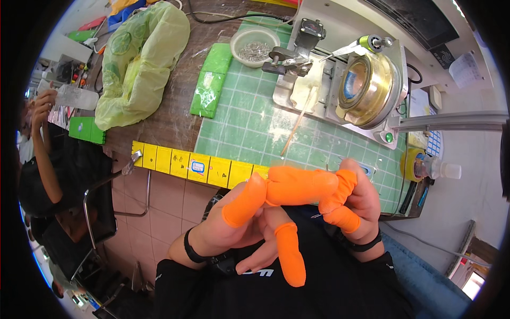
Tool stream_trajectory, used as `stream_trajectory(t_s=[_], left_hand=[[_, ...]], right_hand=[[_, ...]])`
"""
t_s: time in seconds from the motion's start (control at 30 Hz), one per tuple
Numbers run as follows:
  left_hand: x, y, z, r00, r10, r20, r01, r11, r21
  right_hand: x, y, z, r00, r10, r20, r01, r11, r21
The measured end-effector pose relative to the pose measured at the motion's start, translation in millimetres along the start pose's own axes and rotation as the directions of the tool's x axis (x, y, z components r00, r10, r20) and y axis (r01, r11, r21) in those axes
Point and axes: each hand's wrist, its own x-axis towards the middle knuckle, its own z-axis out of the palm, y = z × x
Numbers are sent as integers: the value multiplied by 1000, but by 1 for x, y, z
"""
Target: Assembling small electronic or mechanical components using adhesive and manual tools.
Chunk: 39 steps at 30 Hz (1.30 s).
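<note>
My left hand is raised in front of my chest, with orange finger cots on its thumb and two fingers. Its index finger stretches to the right, the thumb lies against that finger's base, and the other fingers spread downward. Meeting the index fingertip, my right hand has its thumb and index finger, also in orange cots, bent together in a pinch. A thin dark sliver shows beside the right thumb; whatever else is between these fingertips is hidden. Beyond the hands, a thin wooden stick rests on the fixture.
A metal fixture with a clamp and a brass-coloured round part stands on the green gridded mat. Nearby are a bowl of small metal pieces, a green packet, a lined basket and yellow edge tape. Another person's hand is far left.
</note>
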Motion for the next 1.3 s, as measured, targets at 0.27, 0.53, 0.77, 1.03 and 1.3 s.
stream_trajectory(t_s=[0.27, 0.53, 0.77, 1.03, 1.3], left_hand=[[-2, 23, 15, 974, -73, -216, 175, 849, 499], [1, -11, -11, 987, 154, 48, -137, 960, -245], [7, -14, -10, 956, 126, 264, -21, 930, -366], [-5, 6, -3, 982, 66, -175, 13, 910, 414], [19, 17, 38, 810, 525, -263, -480, 850, 217]], right_hand=[[4, -3, -2, 995, 5, 101, 15, 982, -190], [7, -9, 2, 992, 128, -12, -127, 963, -238], [6, -1, -3, 991, 96, 94, -90, 994, -70], [13, 0, -4, 983, 87, 159, -76, 994, -74], [25, -15, 5, 981, -194, 8, 193, 970, -149]])
